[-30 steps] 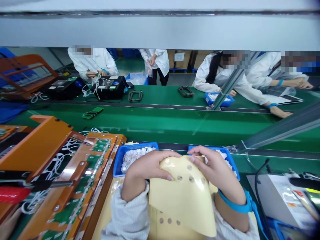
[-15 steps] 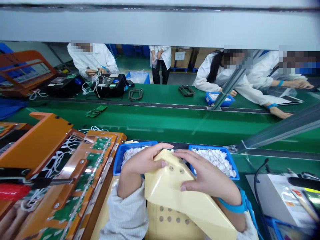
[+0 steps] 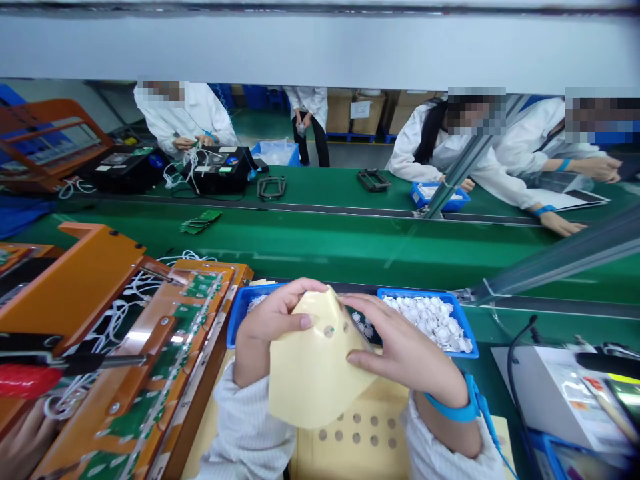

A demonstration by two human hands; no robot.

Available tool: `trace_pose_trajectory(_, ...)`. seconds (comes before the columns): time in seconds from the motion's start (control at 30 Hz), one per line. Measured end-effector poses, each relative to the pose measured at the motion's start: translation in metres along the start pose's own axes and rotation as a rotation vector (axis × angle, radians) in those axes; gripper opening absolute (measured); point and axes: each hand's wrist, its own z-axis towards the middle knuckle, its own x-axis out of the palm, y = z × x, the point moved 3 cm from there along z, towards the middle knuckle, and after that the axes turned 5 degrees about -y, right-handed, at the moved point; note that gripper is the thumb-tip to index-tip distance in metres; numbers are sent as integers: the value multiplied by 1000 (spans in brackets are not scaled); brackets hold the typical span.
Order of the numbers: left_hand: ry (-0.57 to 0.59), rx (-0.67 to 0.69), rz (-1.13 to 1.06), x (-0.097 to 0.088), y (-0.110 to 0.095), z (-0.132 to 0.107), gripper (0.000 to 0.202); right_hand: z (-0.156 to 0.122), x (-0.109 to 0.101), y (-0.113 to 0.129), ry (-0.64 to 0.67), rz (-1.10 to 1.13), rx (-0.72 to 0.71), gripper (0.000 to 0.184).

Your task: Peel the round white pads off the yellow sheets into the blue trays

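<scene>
A pale yellow glossy sheet (image 3: 310, 373) with round holes is bent to a peak in front of me, between both hands. My left hand (image 3: 275, 317) pinches its upper left side, thumb on the front and fingers behind. At the right edge, my right hand (image 3: 405, 350) spans the sheet, thumb on its face and fingertips near the top; a blue band is on this wrist. Beneath lies another yellow sheet (image 3: 345, 460) with rows of holes. Small clear or whitish round pieces (image 3: 363, 323) show behind the raised sheet, partly hidden.
Blue trays of white round pieces stand behind my hands, a left tray (image 3: 235, 327) and a right tray (image 3: 467, 320). An orange fixture (image 3: 165, 327) with green circuit boards stands at left, beside a co-worker's hand (image 3: 33, 433). A metal post (image 3: 565, 257) slants in from the right.
The held sheet has shifted left and curled; its long right flap has swung inward, uncovering more of the sheet below. Both hands moved slightly left. The standing person in the background shifted left.
</scene>
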Motion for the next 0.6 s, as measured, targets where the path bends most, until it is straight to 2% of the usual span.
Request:
trace_pose_trajectory(0.23,45,-12,165,3,2,6,50,0,5,14,-118,13,-125,82)
trace_pose_trajectory(0.33,10,-12,237,5,0,8,51,2,4,12,-139,-5,-100,97)
trace_pose_trajectory(0.4,29,13,236,5,0,9,53,5,5,10,-138,-47,-86,103)
trace_pose_trajectory(0.6,118,109,159,4,6,12,57,8,7,9,-135,-14,-173,87)
